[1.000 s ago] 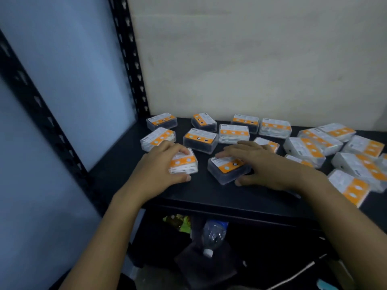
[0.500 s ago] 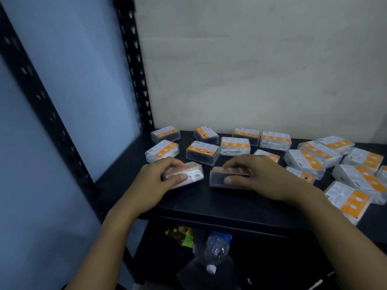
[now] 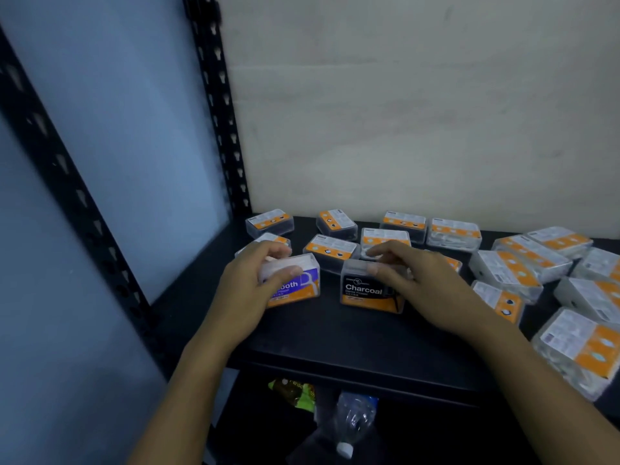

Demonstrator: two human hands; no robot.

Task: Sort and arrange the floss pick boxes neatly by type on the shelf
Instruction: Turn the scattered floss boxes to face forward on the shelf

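On the shelf [image 3: 335, 333], left hand [image 3: 250, 290] curled round purple box [image 3: 302, 283], right hand [image 3: 422, 283] fingers [image 3: 385, 250] seemingly pinching Charcoal box [image 3: 364, 292].

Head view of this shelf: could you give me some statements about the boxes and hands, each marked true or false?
1. The left hand grips the clear plastic box with the purple and orange label. True.
2. The right hand holds the clear plastic box with the black "Charcoal" label. True.
3. Those two boxes are stacked. False: they stand side by side, apart, on the black metal shelf.
4. The clear plastic bottle stands among the boxes. False: it is below the shelf.
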